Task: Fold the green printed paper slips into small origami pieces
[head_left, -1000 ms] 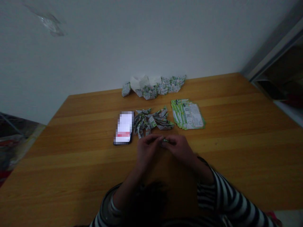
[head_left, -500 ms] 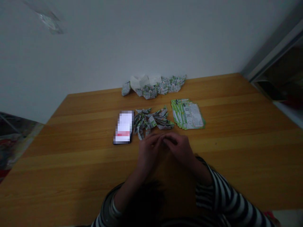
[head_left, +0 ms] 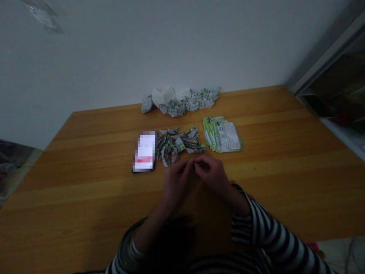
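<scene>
My left hand [head_left: 176, 182] and my right hand [head_left: 211, 176] meet over the wooden table [head_left: 285, 160], fingers curled and pinched together around a small folded paper piece that is mostly hidden between them. Just beyond my fingertips lies a heap of folded green-and-white paper pieces [head_left: 179, 143]. A fanned stack of flat green-and-white paper slips [head_left: 222, 134] lies to the right of that heap. A lit phone [head_left: 145, 151] lies to its left.
Against the wall at the table's far edge sits a row of larger folded paper shapes with some white paper [head_left: 180, 101]. A dark cabinet or shelf opening [head_left: 336, 95] stands at the right. The room is dim.
My hands have drawn closer together and crept slightly toward the heap; the green paper piece seen between my fingers a second ago is now covered. The view has drifted a little.
</scene>
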Action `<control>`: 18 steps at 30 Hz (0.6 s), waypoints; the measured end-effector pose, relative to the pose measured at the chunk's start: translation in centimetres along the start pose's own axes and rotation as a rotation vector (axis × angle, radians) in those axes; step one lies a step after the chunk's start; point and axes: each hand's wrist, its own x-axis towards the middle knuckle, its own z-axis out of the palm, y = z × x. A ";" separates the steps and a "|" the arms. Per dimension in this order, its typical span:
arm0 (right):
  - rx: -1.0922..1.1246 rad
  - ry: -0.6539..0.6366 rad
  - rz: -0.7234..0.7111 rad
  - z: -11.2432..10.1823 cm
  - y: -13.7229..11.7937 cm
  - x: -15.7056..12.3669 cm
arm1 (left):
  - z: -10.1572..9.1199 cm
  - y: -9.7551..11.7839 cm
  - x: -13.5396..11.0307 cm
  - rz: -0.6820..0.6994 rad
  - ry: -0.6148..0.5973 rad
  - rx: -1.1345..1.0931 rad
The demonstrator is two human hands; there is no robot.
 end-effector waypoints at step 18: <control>0.431 0.044 0.112 0.2 0.0 -0.2 | -1.8 -0.5 1.1 -0.010 0.000 -0.351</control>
